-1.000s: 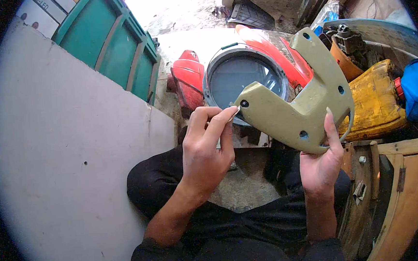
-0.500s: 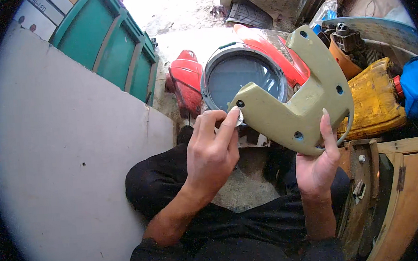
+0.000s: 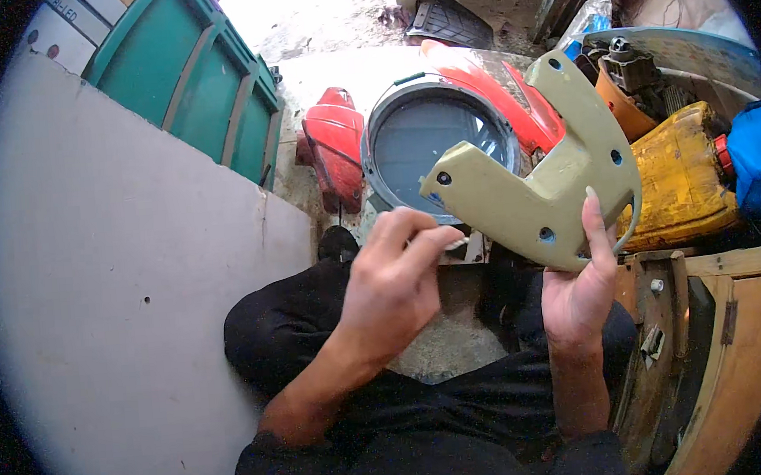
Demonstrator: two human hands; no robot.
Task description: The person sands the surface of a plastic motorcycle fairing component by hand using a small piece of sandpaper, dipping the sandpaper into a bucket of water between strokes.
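My right hand (image 3: pixel 581 290) grips an olive-green, V-shaped plastic fairing panel (image 3: pixel 546 186) by its lower edge, thumb on its face. Several dark round holes pierce the panel, some ringed with blue. My left hand (image 3: pixel 398 276) is closed in a pinch on a small folded whitish piece (image 3: pixel 457 244), mostly hidden by the fingers. That hand is just below the panel's left arm, apart from it. Behind the panel stands a round bucket (image 3: pixel 434 145) of greyish water, partly covered by the panel's left tip.
A red fairing piece (image 3: pixel 336 148) lies left of the bucket, and another red one (image 3: pixel 484 85) behind it. A yellow jerrycan (image 3: pixel 681 183) and wooden furniture (image 3: pixel 750 344) crowd the right. A white board (image 3: pixel 138 299) and green crate (image 3: pixel 183 70) line the left.
My left hand has come away from the panel's left tip, down and slightly right, still pinching the whitish piece. The panel has shifted slightly in my right hand. A blue patch now shows at its tip.
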